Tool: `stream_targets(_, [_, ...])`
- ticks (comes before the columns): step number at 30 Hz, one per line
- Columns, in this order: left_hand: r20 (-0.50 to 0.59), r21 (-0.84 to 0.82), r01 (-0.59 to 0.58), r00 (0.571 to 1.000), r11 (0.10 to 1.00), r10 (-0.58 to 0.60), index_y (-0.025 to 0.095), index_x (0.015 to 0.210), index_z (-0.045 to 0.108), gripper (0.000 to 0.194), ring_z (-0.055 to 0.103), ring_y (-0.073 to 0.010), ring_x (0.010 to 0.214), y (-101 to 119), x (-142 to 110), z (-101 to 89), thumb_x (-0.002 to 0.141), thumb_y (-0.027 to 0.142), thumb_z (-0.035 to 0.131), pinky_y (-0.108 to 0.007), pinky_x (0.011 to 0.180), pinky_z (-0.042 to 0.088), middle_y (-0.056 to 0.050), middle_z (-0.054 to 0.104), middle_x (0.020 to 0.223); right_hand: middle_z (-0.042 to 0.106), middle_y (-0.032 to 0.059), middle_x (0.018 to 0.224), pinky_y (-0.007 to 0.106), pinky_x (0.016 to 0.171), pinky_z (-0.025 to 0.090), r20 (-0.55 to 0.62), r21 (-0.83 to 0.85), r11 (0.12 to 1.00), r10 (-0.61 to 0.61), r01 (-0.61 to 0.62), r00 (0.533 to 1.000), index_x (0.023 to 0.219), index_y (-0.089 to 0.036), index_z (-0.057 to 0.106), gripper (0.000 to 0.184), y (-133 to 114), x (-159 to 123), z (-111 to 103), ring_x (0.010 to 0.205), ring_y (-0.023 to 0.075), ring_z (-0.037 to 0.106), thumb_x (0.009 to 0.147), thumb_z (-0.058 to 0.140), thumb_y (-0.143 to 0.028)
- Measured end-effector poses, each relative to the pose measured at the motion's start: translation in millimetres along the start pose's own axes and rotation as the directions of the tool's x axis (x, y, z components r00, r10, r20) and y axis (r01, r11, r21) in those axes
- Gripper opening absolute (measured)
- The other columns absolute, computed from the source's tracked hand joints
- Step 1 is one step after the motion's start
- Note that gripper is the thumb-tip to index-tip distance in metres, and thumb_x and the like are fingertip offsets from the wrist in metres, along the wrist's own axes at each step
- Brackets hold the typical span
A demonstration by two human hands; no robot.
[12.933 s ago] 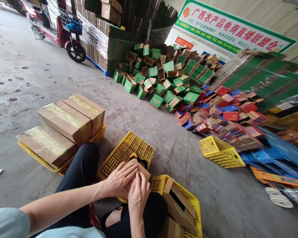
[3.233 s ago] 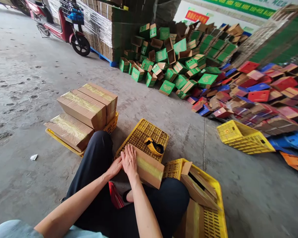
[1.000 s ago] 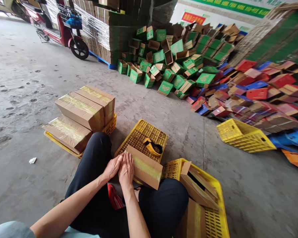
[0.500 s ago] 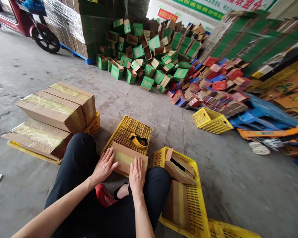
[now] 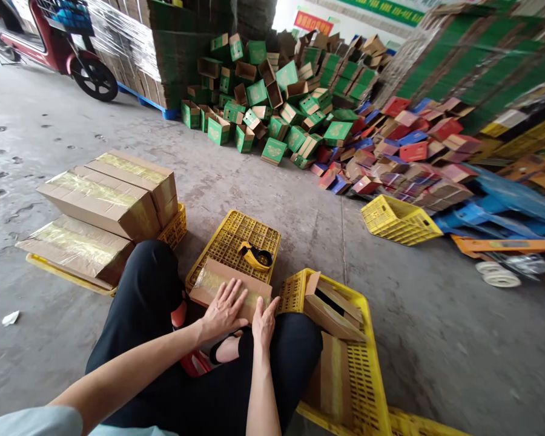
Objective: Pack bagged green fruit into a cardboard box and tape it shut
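A long brown cardboard box (image 5: 209,282) with yellowish tape along its top lies across my lap, partly on an upturned yellow crate (image 5: 236,236). My left hand (image 5: 222,310) lies flat on the box's top, fingers spread. My right hand (image 5: 264,321) presses the box's right end with fingers stretched out. A yellow tape dispenser (image 5: 255,257) rests on the crate just behind the box.
Three taped brown boxes (image 5: 104,200) are stacked on a yellow tray at my left. A yellow crate (image 5: 372,387) at my right holds unsealed brown boxes. Beyond lie another yellow crate (image 5: 399,219), heaps of green boxes (image 5: 272,103) and red and blue boxes (image 5: 404,157), and a scooter (image 5: 49,42).
The box has been turned and shifted left on my lap. My left hand slid from the box's left end onto its top; my right hand moved to its right end.
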State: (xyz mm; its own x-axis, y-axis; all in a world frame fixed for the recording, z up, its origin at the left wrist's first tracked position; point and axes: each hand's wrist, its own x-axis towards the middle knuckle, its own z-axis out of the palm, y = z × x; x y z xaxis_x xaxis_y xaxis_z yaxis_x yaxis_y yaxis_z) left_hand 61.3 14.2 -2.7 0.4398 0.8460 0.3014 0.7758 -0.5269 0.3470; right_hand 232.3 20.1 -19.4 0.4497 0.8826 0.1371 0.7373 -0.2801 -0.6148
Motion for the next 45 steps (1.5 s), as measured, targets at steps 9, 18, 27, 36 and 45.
stream_targets(9, [0.113, -0.044, -0.054, 0.992, 0.998, 0.059, 0.026, 0.163, 0.037, 0.086, 0.026, -0.0358, 0.158, 9, 11, -1.2, 0.093, 0.071, 0.059, -0.054, 0.126, 0.025, -0.016, 0.026, 0.172, 0.077, 0.0266, 0.108, 0.037, 0.075, 0.052, 0.058, 0.065, 0.998, 0.013, -0.017, 0.998, 0.13, -0.004, 0.064, 0.094, 1, 10, -2, 0.091, 0.0332, 0.076, 0.1, 0.009, -0.075])
stream_targets(18, [0.081, -0.028, 0.014, 0.997, 1.0, -0.011, 0.022, 0.162, 0.038, 0.08, 0.038, -0.0273, 0.154, -27, -1, -28.9, 0.101, 0.073, 0.037, -0.044, 0.125, 0.031, -0.011, 0.041, 0.166, 0.078, 0.024, 0.104, 0.035, 0.066, 0.049, 0.024, 0.071, 0.995, 0.074, -0.076, 0.997, 0.123, -0.01, 0.068, 0.091, -3, 13, -1, 0.082, 0.0306, 0.075, 0.1, 0.008, -0.075])
stream_targets(27, [-0.04, 0.132, 0.203, 0.979, 0.97, -0.199, 0.017, 0.163, 0.037, 0.089, 0.028, -0.0373, 0.158, -64, -22, -41.5, 0.098, 0.077, 0.039, -0.052, 0.125, 0.029, -0.017, 0.031, 0.17, 0.077, 0.0282, 0.107, 0.037, 0.069, 0.053, -0.023, 0.04, 0.996, 0.077, -0.076, 0.997, 0.135, -0.003, 0.063, 0.092, -12, 9, -5, 0.084, 0.0323, 0.076, 0.102, 0.011, -0.072])
stream_targets(36, [-0.048, 0.127, 0.209, 0.978, 0.97, -0.204, 0.017, 0.154, 0.05, 0.056, 0.028, -0.0301, 0.158, -43, 4, -33.8, 0.11, 0.048, 0.035, -0.057, 0.129, 0.02, -0.015, 0.035, 0.169, 0.033, 0.017, 0.169, 0.075, 0.119, 0.019, 0.22, -0.431, 0.796, -0.364, 0.425, 0.905, 0.16, -0.021, 0.042, 0.058, -66, -18, -10, 0.157, 0.042, 0.023, 0.109, 0.026, -0.044])
stream_targets(45, [-0.044, 0.095, 0.198, 0.98, 0.976, -0.194, 0.024, 0.161, 0.041, 0.065, 0.03, -0.028, 0.158, -41, 16, -19.8, 0.108, 0.061, 0.033, -0.052, 0.129, 0.023, -0.007, 0.032, 0.17, 0.021, 0.0106, 0.174, 0.077, 0.119, 0.012, 0.377, -0.538, 0.713, -0.273, 0.449, 0.885, 0.164, -0.033, 0.028, 0.056, -85, -22, 0, 0.159, 0.041, 0.018, 0.108, 0.031, -0.035])
